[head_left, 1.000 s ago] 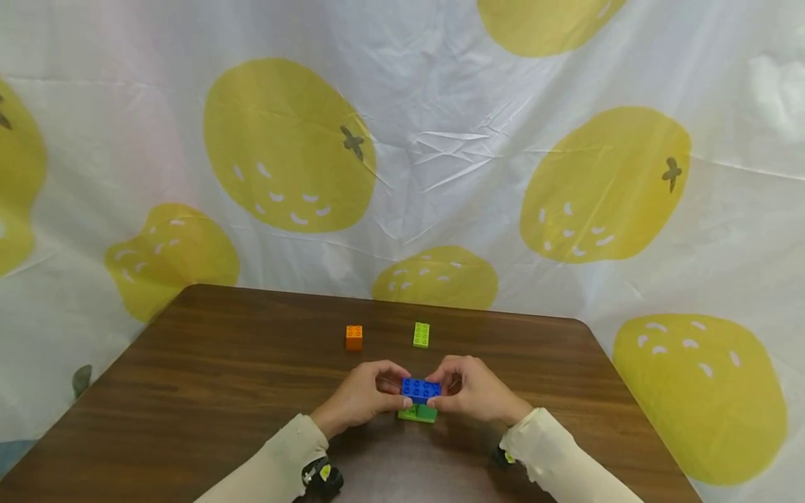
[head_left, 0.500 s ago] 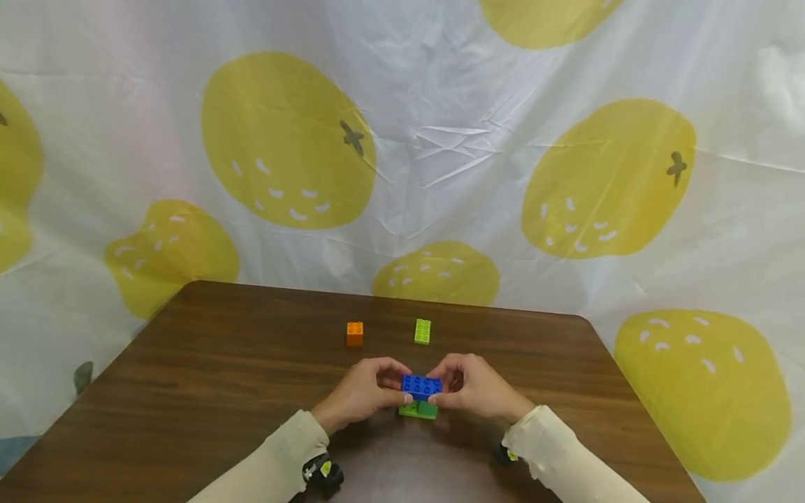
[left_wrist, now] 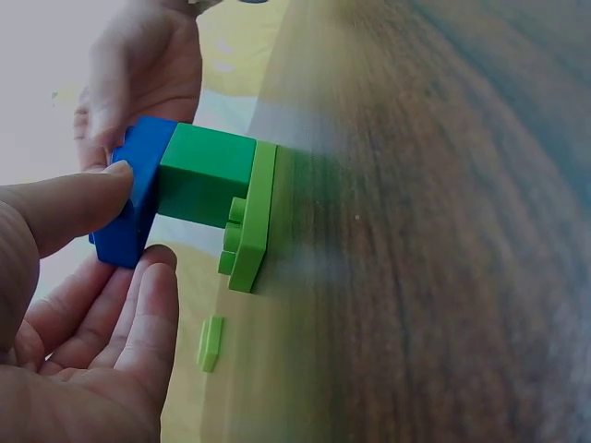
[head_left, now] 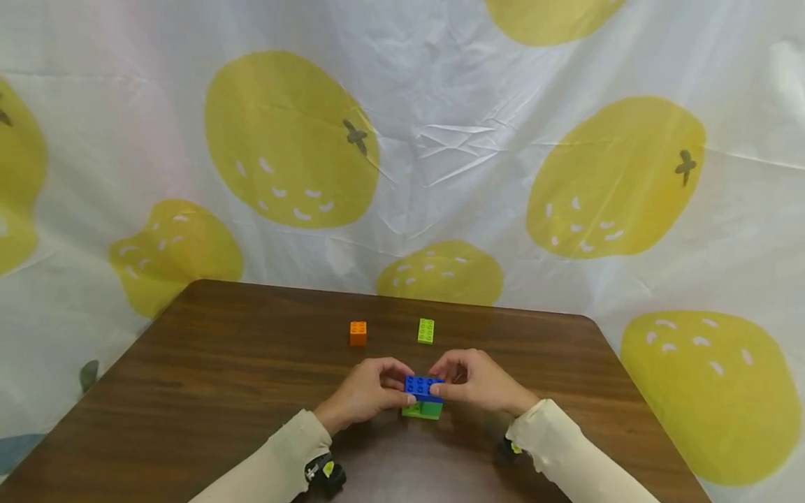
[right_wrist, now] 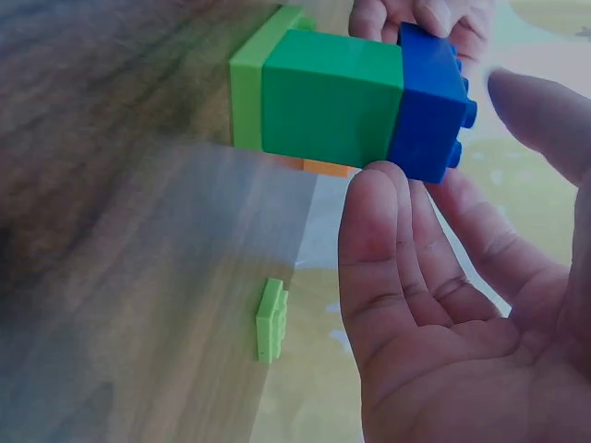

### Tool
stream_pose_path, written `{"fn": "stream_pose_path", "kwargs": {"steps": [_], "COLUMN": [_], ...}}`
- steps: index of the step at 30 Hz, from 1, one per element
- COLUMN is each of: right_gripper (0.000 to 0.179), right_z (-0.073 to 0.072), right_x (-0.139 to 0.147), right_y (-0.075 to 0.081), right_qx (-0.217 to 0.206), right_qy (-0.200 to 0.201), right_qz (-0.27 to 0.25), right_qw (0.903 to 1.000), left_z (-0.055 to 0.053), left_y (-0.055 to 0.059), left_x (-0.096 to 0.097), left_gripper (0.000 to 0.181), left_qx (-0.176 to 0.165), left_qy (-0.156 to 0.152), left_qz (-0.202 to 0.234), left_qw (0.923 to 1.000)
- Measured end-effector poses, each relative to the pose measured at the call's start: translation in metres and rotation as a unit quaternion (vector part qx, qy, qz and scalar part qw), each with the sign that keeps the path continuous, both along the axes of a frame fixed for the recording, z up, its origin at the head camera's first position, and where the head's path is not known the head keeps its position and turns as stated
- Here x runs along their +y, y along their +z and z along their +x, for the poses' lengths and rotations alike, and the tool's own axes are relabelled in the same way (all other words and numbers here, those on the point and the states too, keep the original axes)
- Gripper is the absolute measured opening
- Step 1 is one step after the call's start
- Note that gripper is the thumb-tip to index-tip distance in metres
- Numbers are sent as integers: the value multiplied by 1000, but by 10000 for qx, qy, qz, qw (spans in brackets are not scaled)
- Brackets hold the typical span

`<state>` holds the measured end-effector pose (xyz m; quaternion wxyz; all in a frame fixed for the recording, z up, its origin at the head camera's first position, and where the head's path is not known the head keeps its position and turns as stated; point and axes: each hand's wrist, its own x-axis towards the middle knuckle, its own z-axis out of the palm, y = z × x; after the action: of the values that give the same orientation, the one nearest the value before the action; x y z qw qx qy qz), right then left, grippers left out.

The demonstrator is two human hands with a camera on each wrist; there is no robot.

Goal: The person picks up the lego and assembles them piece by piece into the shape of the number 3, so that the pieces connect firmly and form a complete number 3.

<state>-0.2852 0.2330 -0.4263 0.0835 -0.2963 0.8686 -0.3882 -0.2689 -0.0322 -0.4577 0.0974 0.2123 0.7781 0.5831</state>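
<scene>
A blue brick (head_left: 419,385) with studs sits on top of a green brick (left_wrist: 208,175), which stands on a lime-green plate brick (left_wrist: 256,221) on the table. The left hand (head_left: 367,392) pinches the blue brick's left end between thumb and fingers. At the other end is the right hand (head_left: 483,384), its thumb raised over the studs with a gap in the right wrist view. Its fingertips (right_wrist: 374,198) lie against the far side of the bricks, near where blue meets green. In the head view the right thumb covers part of the blue brick's top.
An orange brick (head_left: 358,334) stands farther back on the brown wooden table (head_left: 251,349), left of a second lime-green plate brick (head_left: 426,331). Behind the table hangs a white curtain (head_left: 440,175) with yellow fruit prints. Each wrist wears a small black camera.
The blue brick now rests on the green brick, after being held over it by both hands. The right thumb has lifted from the brick's front side to above its studs; the left hand keeps its pinch.
</scene>
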Motion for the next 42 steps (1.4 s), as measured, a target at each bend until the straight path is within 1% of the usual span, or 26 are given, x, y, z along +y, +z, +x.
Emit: {"fn": "stream_pose_path", "kwargs": {"steps": [6,12,18,25,28,33,39,42], "right_gripper": [31,27,22,22,22,27,30,29], "right_z": [-6,-13,-23,-35,-39,-46,-62,-71], "right_x": [-2,-8,-18,-28,-33,-41,-50,-53], "right_y": [7,16,24,29,32,37,41,42], "right_qx": [197,405,395,557,583,627,818,839], "right_qy": [-65,-78,-173,-191,-160,-82,68,165], "right_qz": [19,-2,-122,18,119,201,405,521], "right_qw": [9998,9991,9990,9983,9981,9978,9958,9950], "left_z": [0,-1,0,0,0,-1,0,0], "left_y": [3,5,5,4,2,-1,-1,-1], "left_x": [-1,-2,-2,-2,-2,-2,-1,-1], "left_gripper": [37,38,38,38,38,39,39,39], "left_qx": [0,-38,-39,-25,-29,5,9,-1], "left_qy": [23,3,16,-32,-53,-62,-59,-68], "left_qz": [-16,-8,-66,-95,-120,-166,-122,-76], "left_qw": [10000,10000,10000,9999,9999,9998,9999,9999]}}
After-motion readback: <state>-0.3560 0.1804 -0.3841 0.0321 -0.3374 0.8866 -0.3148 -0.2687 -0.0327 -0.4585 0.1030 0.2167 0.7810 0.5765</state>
